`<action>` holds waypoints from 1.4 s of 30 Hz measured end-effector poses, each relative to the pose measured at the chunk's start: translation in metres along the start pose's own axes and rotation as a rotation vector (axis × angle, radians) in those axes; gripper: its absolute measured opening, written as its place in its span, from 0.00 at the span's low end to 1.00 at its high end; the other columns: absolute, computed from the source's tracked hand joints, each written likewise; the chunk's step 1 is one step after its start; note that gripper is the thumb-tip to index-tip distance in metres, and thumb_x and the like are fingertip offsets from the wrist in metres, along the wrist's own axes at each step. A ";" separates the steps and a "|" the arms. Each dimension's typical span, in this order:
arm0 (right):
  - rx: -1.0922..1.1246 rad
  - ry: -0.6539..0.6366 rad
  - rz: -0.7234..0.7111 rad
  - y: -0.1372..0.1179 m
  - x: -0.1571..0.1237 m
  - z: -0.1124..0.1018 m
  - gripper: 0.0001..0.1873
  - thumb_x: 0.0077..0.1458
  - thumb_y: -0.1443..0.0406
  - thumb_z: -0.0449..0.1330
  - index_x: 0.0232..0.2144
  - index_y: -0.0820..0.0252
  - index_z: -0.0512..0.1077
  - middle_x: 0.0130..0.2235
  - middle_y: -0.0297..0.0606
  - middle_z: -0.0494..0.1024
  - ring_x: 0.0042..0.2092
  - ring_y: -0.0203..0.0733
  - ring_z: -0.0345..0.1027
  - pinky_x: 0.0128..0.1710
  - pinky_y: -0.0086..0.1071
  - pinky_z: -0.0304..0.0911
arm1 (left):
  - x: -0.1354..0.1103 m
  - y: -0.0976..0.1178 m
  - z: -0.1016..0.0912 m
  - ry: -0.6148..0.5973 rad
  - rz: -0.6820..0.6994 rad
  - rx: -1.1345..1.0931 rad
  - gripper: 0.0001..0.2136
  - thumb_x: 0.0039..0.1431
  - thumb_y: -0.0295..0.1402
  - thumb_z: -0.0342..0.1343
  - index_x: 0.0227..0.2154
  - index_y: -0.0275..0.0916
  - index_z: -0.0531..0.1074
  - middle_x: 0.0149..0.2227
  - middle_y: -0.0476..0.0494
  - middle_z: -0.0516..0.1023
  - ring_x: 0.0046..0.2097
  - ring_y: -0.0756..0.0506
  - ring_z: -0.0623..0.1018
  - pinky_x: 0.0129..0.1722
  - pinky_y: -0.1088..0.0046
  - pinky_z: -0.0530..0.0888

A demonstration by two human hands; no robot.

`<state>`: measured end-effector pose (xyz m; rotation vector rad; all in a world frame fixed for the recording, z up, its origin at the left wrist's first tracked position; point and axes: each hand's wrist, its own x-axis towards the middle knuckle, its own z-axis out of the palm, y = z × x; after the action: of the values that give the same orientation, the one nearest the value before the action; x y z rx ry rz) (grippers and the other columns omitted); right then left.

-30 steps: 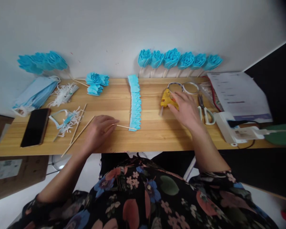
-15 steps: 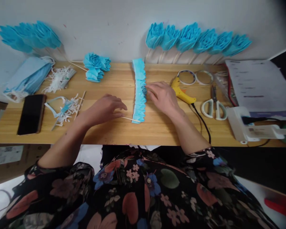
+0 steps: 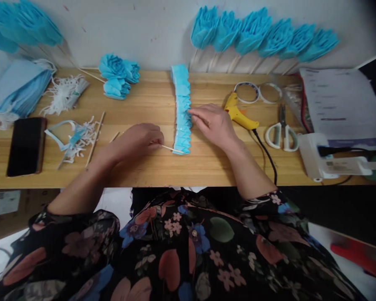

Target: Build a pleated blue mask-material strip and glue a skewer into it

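A long strip of folded blue petals (image 3: 181, 94) runs front to back down the middle of the wooden table (image 3: 207, 167). My left hand (image 3: 138, 141) is closed in a pinch on a thin wooden stick (image 3: 172, 149) whose tip lies at the strip's near end. My right hand (image 3: 213, 124) rests on the strip's right edge, fingertips pressed together on the blue folds. A yellow glue gun (image 3: 240, 116) lies just right of that hand, its black cord trailing toward the table's front edge.
Blue paper roses on sticks (image 3: 263, 35) lean on the back wall, with more (image 3: 21, 27) at far left. Two loose roses (image 3: 117, 75), blue masks (image 3: 14, 90), cut scraps (image 3: 75, 136), spare sticks (image 3: 95, 139), a phone (image 3: 25, 145), tape rolls (image 3: 258, 92), scissors (image 3: 282, 133), papers (image 3: 340, 106) and a power strip (image 3: 329, 165) surround the work.
My right hand let go of the glue gun and came left onto the blue strip. The left hand kept its pinch on the stick. The view tilted down and nearer.
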<state>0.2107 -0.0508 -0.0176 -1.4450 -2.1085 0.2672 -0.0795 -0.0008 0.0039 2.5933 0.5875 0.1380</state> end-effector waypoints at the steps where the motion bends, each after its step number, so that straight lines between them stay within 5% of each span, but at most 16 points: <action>1: 0.006 0.009 0.003 0.000 0.000 0.000 0.18 0.73 0.61 0.51 0.52 0.54 0.80 0.51 0.43 0.84 0.53 0.50 0.76 0.57 0.47 0.68 | 0.000 0.000 0.000 0.016 -0.011 -0.006 0.13 0.70 0.36 0.51 0.34 0.38 0.78 0.36 0.42 0.80 0.38 0.44 0.75 0.40 0.68 0.67; 6: 0.030 0.020 0.009 0.000 -0.001 -0.003 0.19 0.73 0.61 0.50 0.53 0.54 0.80 0.48 0.43 0.84 0.51 0.49 0.77 0.56 0.46 0.69 | -0.006 0.002 0.004 0.127 -0.075 -0.022 0.14 0.73 0.39 0.49 0.37 0.39 0.77 0.38 0.40 0.80 0.42 0.42 0.77 0.44 0.67 0.69; 20: 0.046 -0.024 0.015 -0.008 -0.003 -0.008 0.19 0.74 0.58 0.50 0.52 0.51 0.80 0.50 0.41 0.84 0.53 0.50 0.77 0.58 0.48 0.68 | -0.011 0.004 0.002 0.141 -0.140 -0.111 0.08 0.66 0.35 0.53 0.37 0.40 0.77 0.37 0.42 0.80 0.38 0.44 0.77 0.39 0.70 0.69; 42: 0.120 0.023 -0.066 -0.002 -0.005 0.001 0.17 0.73 0.57 0.54 0.50 0.52 0.82 0.47 0.40 0.86 0.50 0.50 0.79 0.55 0.48 0.69 | -0.013 -0.005 0.002 0.180 0.001 -0.083 0.12 0.72 0.35 0.54 0.35 0.39 0.80 0.36 0.41 0.80 0.38 0.44 0.78 0.39 0.69 0.70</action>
<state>0.2100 -0.0558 -0.0190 -1.3005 -2.0805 0.3437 -0.0928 -0.0030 -0.0005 2.5173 0.6301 0.3908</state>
